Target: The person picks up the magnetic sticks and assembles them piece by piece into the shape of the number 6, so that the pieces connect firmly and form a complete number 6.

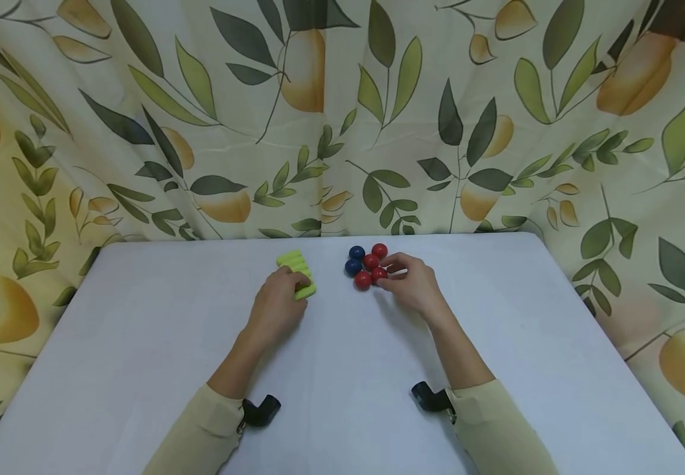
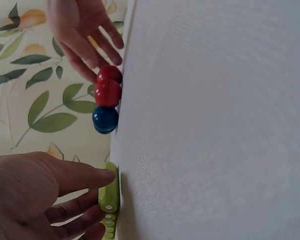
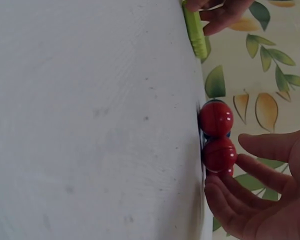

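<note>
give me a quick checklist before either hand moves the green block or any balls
1. Red balls and blue balls in view: ok, four red, two blue.
2. Left hand holding lime-green ridged block: ok, thumb and fingers on it.
3. Right hand pinching a ball: not ok, thumb apart in the right wrist view.
4. Block clear of balls: ok, gap visible.
5. Balls joined together: cannot tell.

Free lane between green pieces (image 1: pixel 296 262) and ball cluster (image 1: pixel 370 262)

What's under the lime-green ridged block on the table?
Smooth white tabletop shows around the lime-green ridged block; whatever lies directly beneath is covered. The person's left hand also hides part of the block.
</note>
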### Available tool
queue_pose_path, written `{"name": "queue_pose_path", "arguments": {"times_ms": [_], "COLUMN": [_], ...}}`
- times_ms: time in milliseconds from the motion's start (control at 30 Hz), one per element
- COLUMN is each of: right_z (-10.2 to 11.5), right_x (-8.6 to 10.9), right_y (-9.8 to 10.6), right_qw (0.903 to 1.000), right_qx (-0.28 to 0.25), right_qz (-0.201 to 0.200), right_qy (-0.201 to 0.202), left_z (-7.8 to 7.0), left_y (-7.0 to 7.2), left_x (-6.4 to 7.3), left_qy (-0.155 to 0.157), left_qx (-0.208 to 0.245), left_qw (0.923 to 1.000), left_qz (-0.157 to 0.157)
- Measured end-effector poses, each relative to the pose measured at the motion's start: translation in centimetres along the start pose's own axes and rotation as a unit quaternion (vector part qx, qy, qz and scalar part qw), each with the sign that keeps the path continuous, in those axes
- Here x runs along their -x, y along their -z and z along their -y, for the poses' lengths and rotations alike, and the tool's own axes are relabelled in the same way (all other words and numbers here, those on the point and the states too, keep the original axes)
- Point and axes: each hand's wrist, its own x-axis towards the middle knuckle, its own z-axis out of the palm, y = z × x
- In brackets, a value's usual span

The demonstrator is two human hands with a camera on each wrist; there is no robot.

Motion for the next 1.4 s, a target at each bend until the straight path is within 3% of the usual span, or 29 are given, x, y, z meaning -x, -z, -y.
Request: {"name": "queue_pose_path", "arguments": {"times_ms": [500,867,1133,1400], "right_z": [-0.3,-0.5,-0.9,-1.1], "right_x": [-0.6,-0.6,0.0,0.7], "right_y": [-0.2,0.1,0.6,1.1], "right_qw": [0.9995,0.9997,0.9999,0.9999], "right_qx": [0.026,0.019,0.01,0.012], "right_qz": [-0.015,-0.001,0.002,0.005], "right_qy": [0.004,0.013,0.012,0.002], "left_z": [-0.1,-0.3,-0.5,-1.2], "left_y": [-0.2,-0.3,-0.4,0.1], "left_x": [-0.1,0.1,0.2,0.6], "left_qy": [-0.021,-0.029,-0.031,-0.019], "left_qx": [-0.019,-0.032,-0.05,-0.031], "left_qw": [0.9996,0.9989,0.9982,0.9993], "left_qz": [-0.008,-0.017,-0.009,0.008]}}
